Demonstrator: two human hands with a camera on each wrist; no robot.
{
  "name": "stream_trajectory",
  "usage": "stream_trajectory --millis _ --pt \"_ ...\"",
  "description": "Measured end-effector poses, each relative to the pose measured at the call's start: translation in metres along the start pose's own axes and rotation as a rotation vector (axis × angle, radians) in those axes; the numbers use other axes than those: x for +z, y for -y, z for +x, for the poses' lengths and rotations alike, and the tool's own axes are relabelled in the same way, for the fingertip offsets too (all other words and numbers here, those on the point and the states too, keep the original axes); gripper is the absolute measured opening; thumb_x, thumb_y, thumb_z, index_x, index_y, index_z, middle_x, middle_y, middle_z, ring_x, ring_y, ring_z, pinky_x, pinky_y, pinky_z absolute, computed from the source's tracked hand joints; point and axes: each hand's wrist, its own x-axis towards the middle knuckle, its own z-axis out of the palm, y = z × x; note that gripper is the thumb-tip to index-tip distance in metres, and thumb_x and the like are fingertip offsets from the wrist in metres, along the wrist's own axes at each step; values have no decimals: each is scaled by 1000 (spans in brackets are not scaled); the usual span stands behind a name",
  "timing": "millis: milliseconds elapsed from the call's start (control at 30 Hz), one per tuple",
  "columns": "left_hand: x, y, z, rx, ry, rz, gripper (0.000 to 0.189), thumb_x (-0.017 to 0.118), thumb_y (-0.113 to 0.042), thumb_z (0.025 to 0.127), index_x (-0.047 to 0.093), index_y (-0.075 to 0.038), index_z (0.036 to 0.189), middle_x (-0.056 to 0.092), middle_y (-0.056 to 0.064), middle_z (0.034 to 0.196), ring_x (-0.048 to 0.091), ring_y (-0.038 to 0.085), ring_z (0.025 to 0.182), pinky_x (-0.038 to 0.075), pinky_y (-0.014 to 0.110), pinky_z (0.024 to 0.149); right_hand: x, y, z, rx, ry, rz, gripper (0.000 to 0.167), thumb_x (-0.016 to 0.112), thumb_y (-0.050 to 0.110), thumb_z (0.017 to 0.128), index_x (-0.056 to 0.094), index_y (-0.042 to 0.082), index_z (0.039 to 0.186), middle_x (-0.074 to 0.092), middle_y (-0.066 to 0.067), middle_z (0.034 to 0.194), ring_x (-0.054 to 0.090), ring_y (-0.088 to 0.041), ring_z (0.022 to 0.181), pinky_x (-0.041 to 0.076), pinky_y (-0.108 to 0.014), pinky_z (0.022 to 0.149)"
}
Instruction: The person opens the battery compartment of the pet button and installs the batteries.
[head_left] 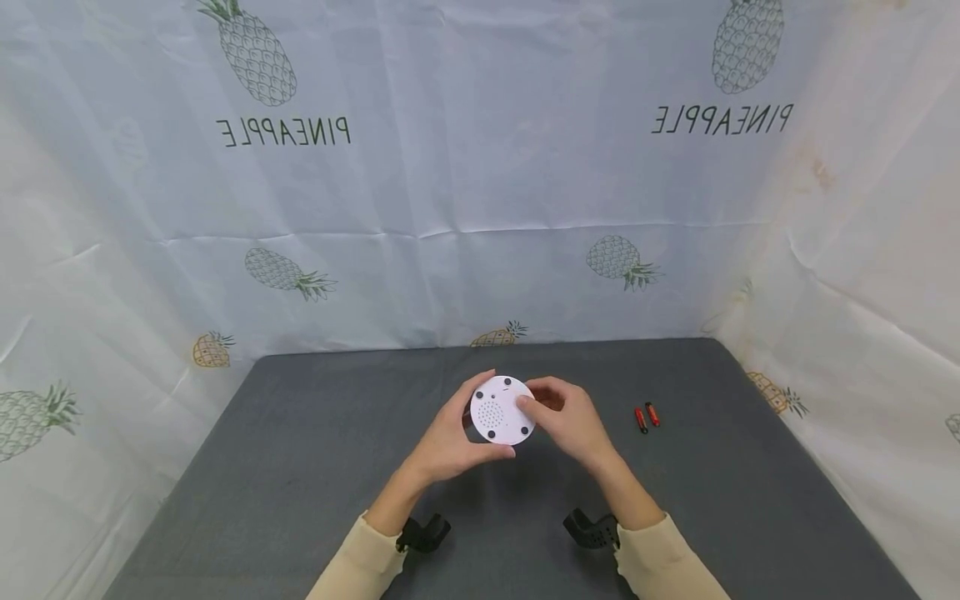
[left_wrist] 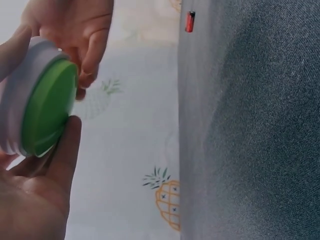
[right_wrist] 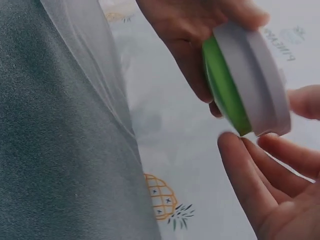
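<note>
The left forearm [head_left: 358, 560] and right forearm [head_left: 670, 560], both in cream sleeves, reach from the lower edge of the head view and slant inward, bare at the wrists. The left hand [head_left: 453, 443] curves into a C in a grip, fingers [head_left: 478, 385] above and thumb [head_left: 489, 452] stretched below. The right hand [head_left: 576, 419] pinches opposite it, thumb pointing toward the left hand and index finger arched above, the palms facing inward.
</note>
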Motion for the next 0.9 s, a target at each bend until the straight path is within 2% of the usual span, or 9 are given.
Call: stream_trajectory --millis 233,467,700,900 --pt "0 2 1 15 -89 45 104 92 -18 76 30 -22 160 50 4 140 57 19 115 52 31 90 2 11 -6 -67 -111 -43 26 78 18 91 71 10 114 69 -4 101 65 -17 82 56 -31 68" --pt "1 2 0 36 -125 78 103 92 -21 77 31 -21 159 50 8 141 56 21 117 52 33 91 11 14 -8 -140 -170 -98 24 82 10 86 71 8 107 67 -4 101 64 -17 85 54 -30 72" --pt "5 5 1 53 -164 122 102 93 -23 75 35 -20 158 49 6 142 55 20 116 52 33 91 20 17 -10 -103 -219 -132 27 82 8 86 71 4 110 65 -8 102 63 -21 87 55 -32 74" --pt "9 6 1 59 -172 149 102 94 -25 74 36 -23 157 50 3 141 56 18 114 53 32 89 24 16 -11 -53 -244 -126 28 82 10 85 71 2 110 65 -9 102 62 -22 87 53 -33 74"
